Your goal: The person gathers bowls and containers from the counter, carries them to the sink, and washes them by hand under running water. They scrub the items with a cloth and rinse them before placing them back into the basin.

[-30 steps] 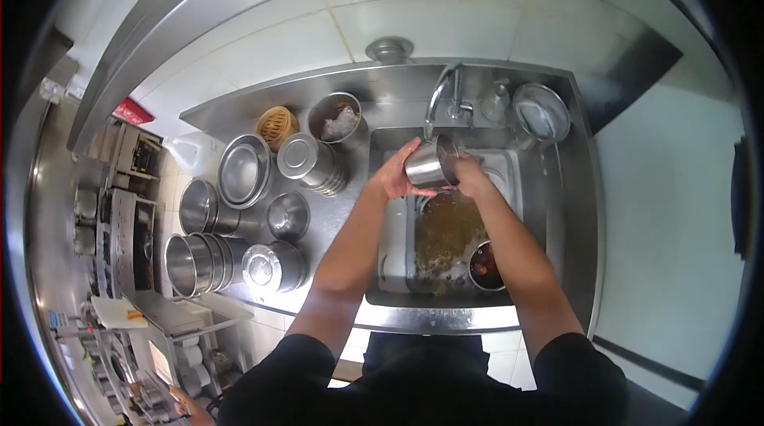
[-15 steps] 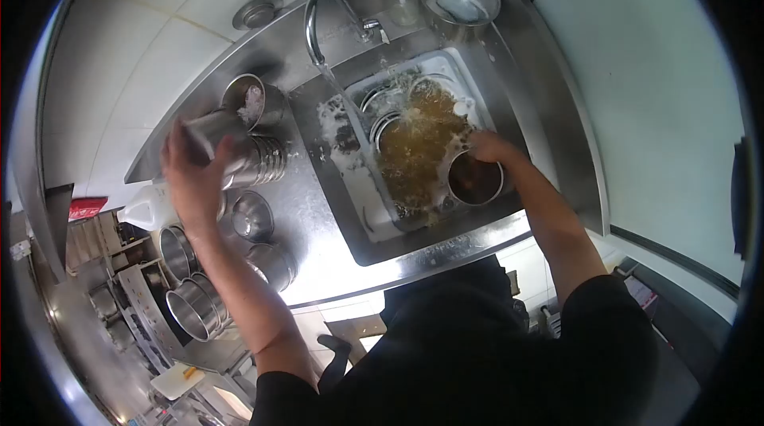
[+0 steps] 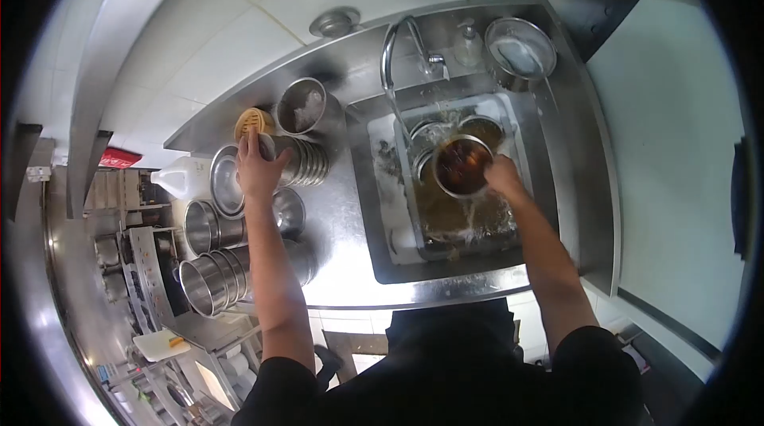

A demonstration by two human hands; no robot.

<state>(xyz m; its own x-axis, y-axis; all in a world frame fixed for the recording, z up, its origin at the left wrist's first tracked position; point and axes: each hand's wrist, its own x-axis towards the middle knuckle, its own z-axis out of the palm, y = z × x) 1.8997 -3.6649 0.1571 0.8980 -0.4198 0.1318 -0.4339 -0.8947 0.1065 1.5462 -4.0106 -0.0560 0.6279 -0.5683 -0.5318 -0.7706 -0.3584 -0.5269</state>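
Note:
My left hand (image 3: 259,171) is at the left end of a nested stack of steel pots (image 3: 306,162). Its fingers and thumb straddle the end pot (image 3: 269,149), partly hiding it. In my right hand (image 3: 504,177) is a round steel pot (image 3: 462,166), gripped at its right side and tilted so that its mouth shows, with brownish liquid inside. This pot is above a white basin (image 3: 513,127) in the sink, where other steel pots (image 3: 482,128) lie in murky brown water. From the faucet (image 3: 387,60) a stream runs into the basin.
A steel container (image 3: 302,105) and a yellow slotted round item (image 3: 253,121) stand behind the stack. Several steel pots (image 3: 208,283), a round steel piece (image 3: 228,181) and a white jug (image 3: 187,177) are at the left. A soap dispenser (image 3: 468,45) and steel pot (image 3: 520,52) line the back.
My left hand has brought its pot to the end of the stack. My right hand has raised the other pot out of the basin water. The camera view has shifted.

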